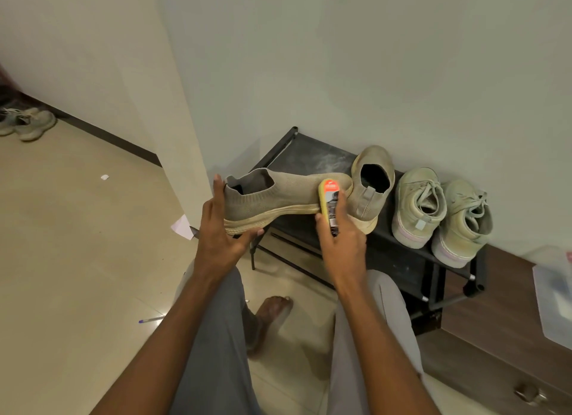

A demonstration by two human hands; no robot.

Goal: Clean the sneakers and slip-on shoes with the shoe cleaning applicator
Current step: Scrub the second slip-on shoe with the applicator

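1. The black shoe rack (312,158) stands against the wall, just beyond both hands and reaching off to the right of them.
2. Two laced sneakers (439,210) sit side by side on the rack's top, heels toward the person, well to the right of the right hand.
3. One slip-on shoe (272,195) is held in the air between the hands, lying sideways with its heel at the left hand and its toe by the right hand.
4. Its mate, the second slip-on (370,188), rests on the rack just beyond the right hand, heel toward the person.
5. The left hand (218,229) grips the held shoe at the heel, thumb under the sole, fingers up behind the heel.
6. The right hand (340,238) is wrapped round the shoe cleaning applicator (329,207), whose yellow sponge edge touches the side of the held shoe near the sole.
7. A pen (151,319) lies on the floor, below and left of the left hand.
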